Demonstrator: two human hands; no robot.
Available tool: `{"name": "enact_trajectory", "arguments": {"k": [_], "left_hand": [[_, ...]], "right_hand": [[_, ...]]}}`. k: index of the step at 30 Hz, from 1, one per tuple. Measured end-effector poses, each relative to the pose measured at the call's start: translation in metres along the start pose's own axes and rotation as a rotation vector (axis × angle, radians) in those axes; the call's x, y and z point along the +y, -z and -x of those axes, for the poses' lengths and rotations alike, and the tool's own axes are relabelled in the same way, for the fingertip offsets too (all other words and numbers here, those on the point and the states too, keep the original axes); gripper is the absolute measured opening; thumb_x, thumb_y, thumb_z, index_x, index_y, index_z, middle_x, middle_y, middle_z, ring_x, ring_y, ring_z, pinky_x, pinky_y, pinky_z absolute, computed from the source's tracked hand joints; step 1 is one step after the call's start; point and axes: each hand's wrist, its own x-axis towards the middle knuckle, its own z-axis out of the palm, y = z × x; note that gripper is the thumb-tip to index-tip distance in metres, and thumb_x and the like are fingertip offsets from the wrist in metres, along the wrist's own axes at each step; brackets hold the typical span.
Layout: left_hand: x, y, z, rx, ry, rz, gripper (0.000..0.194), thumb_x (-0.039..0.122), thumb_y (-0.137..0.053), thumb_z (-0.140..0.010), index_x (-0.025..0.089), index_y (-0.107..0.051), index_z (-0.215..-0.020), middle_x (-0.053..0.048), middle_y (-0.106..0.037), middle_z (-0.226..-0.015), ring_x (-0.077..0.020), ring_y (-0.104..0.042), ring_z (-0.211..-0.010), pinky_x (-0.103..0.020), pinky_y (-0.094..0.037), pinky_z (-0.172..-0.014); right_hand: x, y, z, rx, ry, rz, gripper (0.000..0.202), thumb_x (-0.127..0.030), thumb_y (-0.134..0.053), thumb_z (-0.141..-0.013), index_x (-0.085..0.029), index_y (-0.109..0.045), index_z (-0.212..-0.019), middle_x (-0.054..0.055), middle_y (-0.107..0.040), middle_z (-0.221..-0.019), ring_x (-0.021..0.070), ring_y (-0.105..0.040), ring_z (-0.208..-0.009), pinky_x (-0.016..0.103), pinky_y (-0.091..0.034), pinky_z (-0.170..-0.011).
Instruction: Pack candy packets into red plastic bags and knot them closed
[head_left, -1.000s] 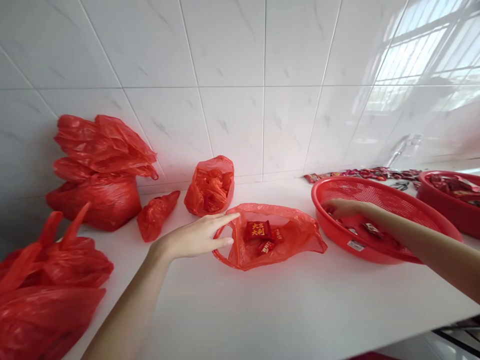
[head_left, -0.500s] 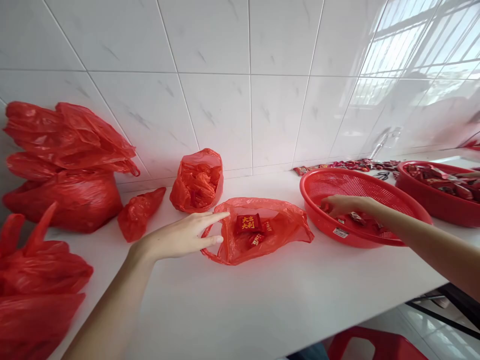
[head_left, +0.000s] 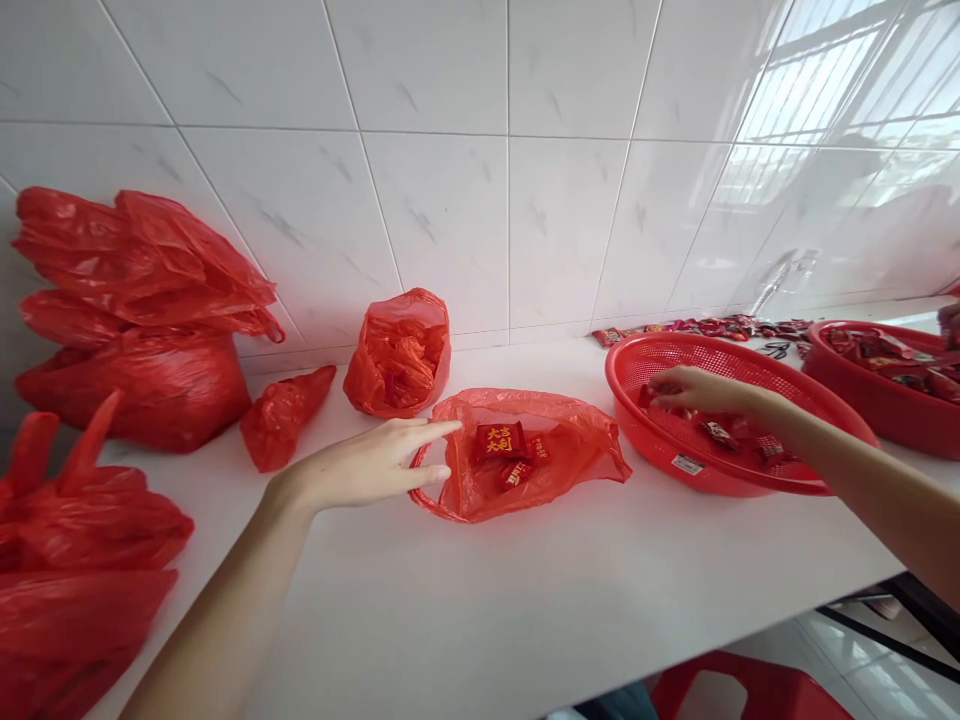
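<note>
A red plastic bag (head_left: 577,475) lies on its side on the white table, its mouth facing left. Inside it are a few red wrapped packets (head_left: 501,441) with gold characters. My left hand (head_left: 382,460) is at the bag's mouth, thumb and fingers spread apart and holding nothing. To the right, my right hand (head_left: 697,390) reaches into a red plastic colander basket (head_left: 847,435). Its fingers are pinched together, with what looks like a small red packet at the tips. Several wrapped packets (head_left: 720,434) lie beneath that hand.
Filled red bags (head_left: 135,390) are stacked at the left. Another red bag (head_left: 397,350) stands by the wall, near a small knotted one (head_left: 285,415). Loose packets (head_left: 712,327) and scissors (head_left: 774,350) lie behind the colander. Another person's hand (head_left: 951,325) is over a second red basket (head_left: 862,390).
The view has shifted slightly. My right hand has lifted a little inside the colander, with a red packet seeming to show at its fingertips. My left hand stays at the bag's mouth.
</note>
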Motion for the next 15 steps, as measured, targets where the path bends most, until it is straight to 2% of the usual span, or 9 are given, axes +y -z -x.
{"name": "enact_trajectory", "arguments": {"k": [2,4,6,7,9,11,13,15], "left_hand": [[0.003,0.000,-0.001,-0.015,0.003,-0.001,0.071,0.065,-0.051,-0.089,0.035,-0.041,-0.153,-0.006,-0.054,-0.151,-0.0359,-0.046,-0.141,-0.045,-0.047,-0.105],[0.007,0.000,-0.003,-0.029,-0.017,0.001,0.070,0.062,-0.050,-0.090,0.032,-0.041,-0.153,-0.007,-0.057,-0.148,-0.0344,-0.049,-0.138,-0.042,-0.047,-0.103],[0.009,-0.001,-0.004,-0.031,-0.050,0.009,0.069,0.058,-0.050,-0.091,0.029,-0.042,-0.153,-0.008,-0.059,-0.145,-0.0325,-0.054,-0.134,-0.039,-0.048,-0.101],[0.010,-0.002,-0.005,-0.030,-0.061,0.014,0.069,0.057,-0.050,-0.092,0.027,-0.043,-0.153,-0.009,-0.061,-0.143,-0.0319,-0.057,-0.130,-0.038,-0.048,-0.099],[0.010,-0.004,-0.005,-0.022,-0.062,0.022,0.068,0.056,-0.051,-0.091,0.025,-0.045,-0.152,-0.009,-0.065,-0.137,-0.0317,-0.061,-0.125,-0.037,-0.050,-0.095],[0.009,-0.005,-0.003,0.000,-0.056,0.017,0.067,0.055,-0.053,-0.090,0.024,-0.048,-0.150,-0.010,-0.065,-0.137,-0.0325,-0.060,-0.126,-0.037,-0.050,-0.095],[0.009,-0.005,-0.001,0.036,-0.052,0.012,0.068,0.055,-0.054,-0.090,0.023,-0.049,-0.149,-0.010,-0.061,-0.142,-0.0330,-0.056,-0.130,-0.038,-0.049,-0.099],[0.009,-0.004,0.001,0.073,-0.035,0.012,0.069,0.056,-0.052,-0.090,0.023,-0.049,-0.150,-0.010,-0.057,-0.147,-0.0334,-0.052,-0.135,-0.040,-0.047,-0.102]], "right_hand": [[-0.010,0.007,-0.005,-0.056,-0.030,-0.118,0.026,-0.036,-0.071,-0.083,-0.020,-0.060,-0.066,0.000,-0.058,-0.062,0.0110,-0.052,-0.052,0.024,-0.040,-0.048],[-0.026,0.005,-0.010,-0.020,-0.045,-0.270,0.030,-0.046,-0.074,-0.081,-0.020,-0.060,-0.073,-0.002,-0.056,-0.062,0.0097,-0.050,-0.051,0.024,-0.040,-0.048],[-0.045,-0.011,-0.014,0.026,-0.008,-0.343,0.032,-0.048,-0.077,-0.077,-0.020,-0.062,-0.078,-0.003,-0.057,-0.062,0.0091,-0.049,-0.048,0.024,-0.041,-0.047],[-0.055,-0.023,-0.016,0.003,0.028,-0.339,0.031,-0.047,-0.078,-0.076,-0.020,-0.063,-0.078,-0.002,-0.059,-0.062,0.0096,-0.050,-0.047,0.024,-0.041,-0.045],[-0.072,-0.053,-0.021,-0.145,0.069,-0.245,0.023,-0.041,-0.074,-0.079,-0.019,-0.068,-0.085,0.002,-0.067,-0.070,0.0133,-0.058,-0.054,0.026,-0.047,-0.049],[-0.083,-0.082,-0.026,-0.144,0.120,-0.077,0.015,-0.029,-0.067,-0.083,-0.020,-0.072,-0.095,0.004,-0.073,-0.082,0.0170,-0.066,-0.066,0.029,-0.053,-0.059],[-0.087,-0.103,-0.029,-0.181,0.163,0.054,0.035,-0.018,-0.064,-0.082,-0.023,-0.070,-0.116,0.007,-0.076,-0.106,0.0211,-0.071,-0.083,0.033,-0.058,-0.072],[-0.084,-0.113,-0.027,-0.229,0.211,0.144,0.046,-0.018,-0.062,-0.085,-0.025,-0.065,-0.130,0.009,-0.071,-0.125,0.0256,-0.071,-0.102,0.038,-0.059,-0.084]]}}
